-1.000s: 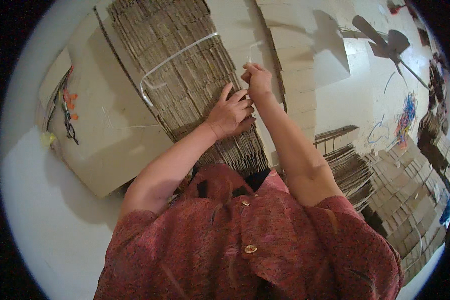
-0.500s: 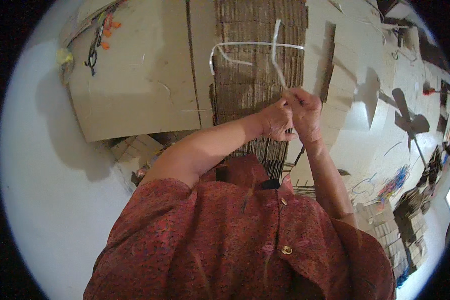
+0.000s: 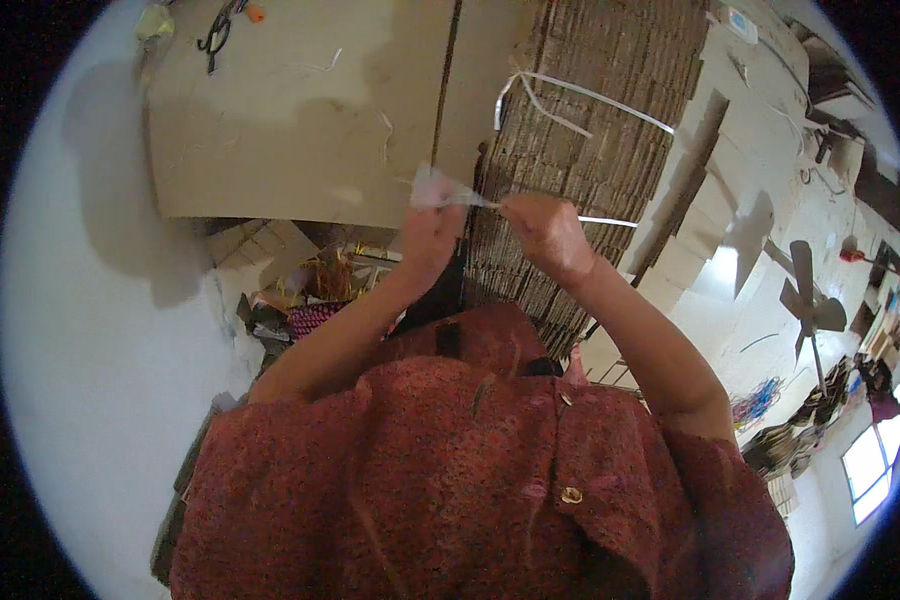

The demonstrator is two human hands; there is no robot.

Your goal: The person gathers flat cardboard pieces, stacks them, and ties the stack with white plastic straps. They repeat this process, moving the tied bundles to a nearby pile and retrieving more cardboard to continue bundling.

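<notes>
A tall bundle of flat corrugated cardboard pieces [image 3: 610, 60] lies before me, edges up. One white strap [image 3: 620, 104] crosses its far part, knotted at the left with a loose tail. Over the near part, my right hand [image 3: 550, 235] is closed on a second white strap [image 3: 482, 201]. That strap runs leftward to my left hand [image 3: 432, 240], whose fingers are smeared by motion but appear closed round its end. A further stretch of strap shows to the right of my right hand, across the bundle.
Left of the bundle is a large flat cardboard sheet [image 3: 290, 120], with black-handled scissors [image 3: 213, 42] at its far edge. A grey fan [image 3: 810, 305] stands at the right. Tangled coloured cords [image 3: 758, 402] lie on the floor near it.
My hands were together over the bundle's right side; now they are apart, the left moved left with the strap stretched between them. The whole view has shifted, with the bundle now tilted.
</notes>
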